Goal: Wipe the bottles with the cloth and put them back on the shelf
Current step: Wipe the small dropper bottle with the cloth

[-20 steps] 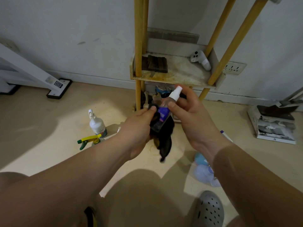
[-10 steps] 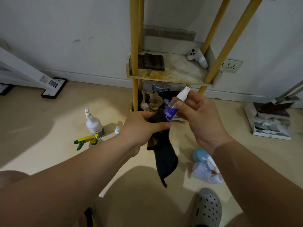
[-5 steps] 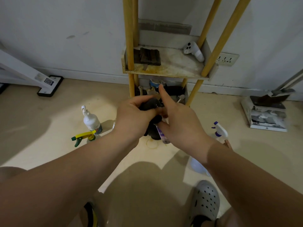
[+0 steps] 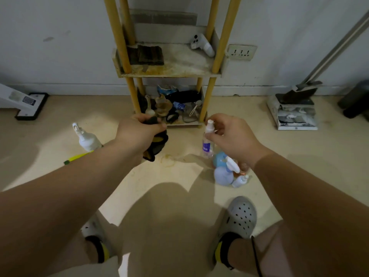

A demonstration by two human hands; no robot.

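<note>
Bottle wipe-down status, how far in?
Done: nothing obvious; the middle shelf holds no bottles. In hand: right hand holds the small spray bottle, left hand grips the cloth, the two apart. To do: white bottle, yellow sprayer, blue sprayer and tiny bottle stand on the floor.

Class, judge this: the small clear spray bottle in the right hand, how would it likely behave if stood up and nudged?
The spray bottle is tall and narrow, so it would probably tip easily. The right hand pinches it near its top alone, suggesting it is light. Once down, its round body may roll.
</note>
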